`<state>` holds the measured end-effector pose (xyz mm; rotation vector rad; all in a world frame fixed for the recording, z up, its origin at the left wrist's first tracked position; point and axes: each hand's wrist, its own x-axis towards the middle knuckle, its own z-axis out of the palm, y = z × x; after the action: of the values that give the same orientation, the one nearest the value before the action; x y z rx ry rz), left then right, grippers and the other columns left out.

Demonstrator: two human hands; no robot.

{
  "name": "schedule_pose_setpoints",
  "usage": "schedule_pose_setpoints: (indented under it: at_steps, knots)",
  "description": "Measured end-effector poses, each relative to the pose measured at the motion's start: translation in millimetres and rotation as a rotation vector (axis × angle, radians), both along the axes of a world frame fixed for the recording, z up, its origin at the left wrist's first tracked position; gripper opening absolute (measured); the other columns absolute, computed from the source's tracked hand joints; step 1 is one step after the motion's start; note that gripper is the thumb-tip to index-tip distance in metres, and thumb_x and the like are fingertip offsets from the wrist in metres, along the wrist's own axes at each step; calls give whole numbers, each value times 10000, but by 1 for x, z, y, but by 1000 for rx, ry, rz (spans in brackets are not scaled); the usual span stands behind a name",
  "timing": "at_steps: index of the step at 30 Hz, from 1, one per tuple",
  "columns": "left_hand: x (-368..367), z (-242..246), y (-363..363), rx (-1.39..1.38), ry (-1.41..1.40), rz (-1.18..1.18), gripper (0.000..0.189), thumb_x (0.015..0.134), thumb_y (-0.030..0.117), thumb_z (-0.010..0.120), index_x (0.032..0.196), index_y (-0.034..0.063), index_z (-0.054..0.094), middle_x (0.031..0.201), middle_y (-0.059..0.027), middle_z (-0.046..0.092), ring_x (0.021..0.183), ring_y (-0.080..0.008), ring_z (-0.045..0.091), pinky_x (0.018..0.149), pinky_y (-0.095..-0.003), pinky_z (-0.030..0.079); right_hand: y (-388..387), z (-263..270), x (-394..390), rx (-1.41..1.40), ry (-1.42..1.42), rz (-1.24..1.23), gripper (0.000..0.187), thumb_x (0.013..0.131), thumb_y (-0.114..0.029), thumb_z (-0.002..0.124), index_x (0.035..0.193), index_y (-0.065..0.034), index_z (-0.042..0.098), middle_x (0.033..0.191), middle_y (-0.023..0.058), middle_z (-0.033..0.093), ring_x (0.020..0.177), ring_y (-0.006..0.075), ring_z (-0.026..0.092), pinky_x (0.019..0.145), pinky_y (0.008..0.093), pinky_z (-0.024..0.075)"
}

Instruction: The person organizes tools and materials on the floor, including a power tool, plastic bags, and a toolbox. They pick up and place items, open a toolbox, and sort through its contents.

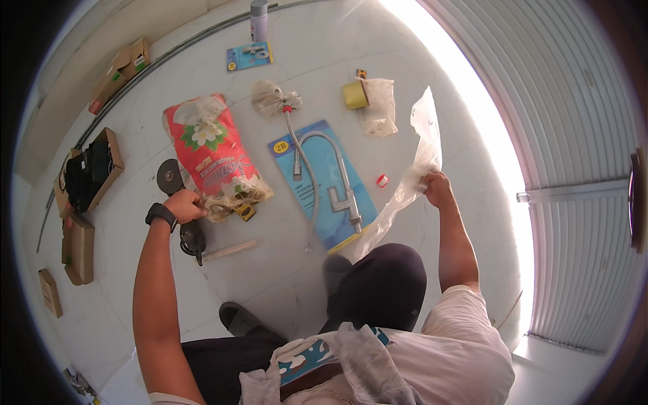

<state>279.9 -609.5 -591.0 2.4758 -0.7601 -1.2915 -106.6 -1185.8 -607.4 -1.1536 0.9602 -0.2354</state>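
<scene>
My right hand (437, 189) grips a long clear plastic sleeve (405, 195), which hangs down towards my knee. My left hand (186, 206), with a dark watch on the wrist, is at the lower edge of a red rice sack (210, 144); its fingers are curled and seem to pinch the sack. Under and beside the sack lie an angle grinder (192, 237) with a dark disc and a yellow-black tape measure (245, 211). Between my hands a metal gooseneck faucet (344, 177) rests on its blue card (304, 190), with a flexible hose (305, 157) across it.
A red-rimmed tape roll (382, 180), a yellow block (355, 95) and a cloth-like bag (379, 107) lie on the tiles. Farther off are a spray can (258, 23) and a blue fittings pack (249, 55). Open cardboard boxes (109, 147) stand left; a ribbed shutter (572, 101) is right.
</scene>
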Motion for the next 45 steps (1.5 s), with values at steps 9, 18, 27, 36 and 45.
schedule_pose_setpoints:
  at_steps: [9,18,27,36,45]
  knots:
    - [15,59,-22,-126,165,93,150,820,139,757,774,32,662,692,-33,683,592,-110,641,557,-251,521,24,74,121,-150,-205,-110,460,869,63,504,1317,-38,521,1133,107,626,920,229,634,728,391,544]
    - [-11,126,-65,-715,727,509,711,931,647,537,1298,39,499,1079,-149,670,932,-270,704,702,-386,604,213,123,338,-440,-782,23,364,886,-25,566,1237,-72,483,931,48,575,770,112,557,618,288,476]
    - [47,136,-35,-1200,292,821,679,983,524,545,1415,11,440,1345,-140,564,1235,-232,557,1021,-422,466,392,137,412,-672,-161,803,297,798,-138,567,945,80,704,958,255,708,965,370,703,829,421,561]
    - [80,101,34,-943,-207,1157,474,925,101,632,1363,-3,485,1235,-107,611,1108,-239,601,919,-375,498,331,78,380,-569,-570,773,338,782,-274,745,987,-6,733,881,146,719,804,192,676,753,324,538]
    - [108,29,248,-470,-627,1363,530,806,-22,599,1329,27,531,953,-57,623,777,-164,589,655,-296,493,-2,-84,264,-963,705,-223,678,779,-505,748,1099,81,632,1201,254,632,1142,360,606,845,464,542]
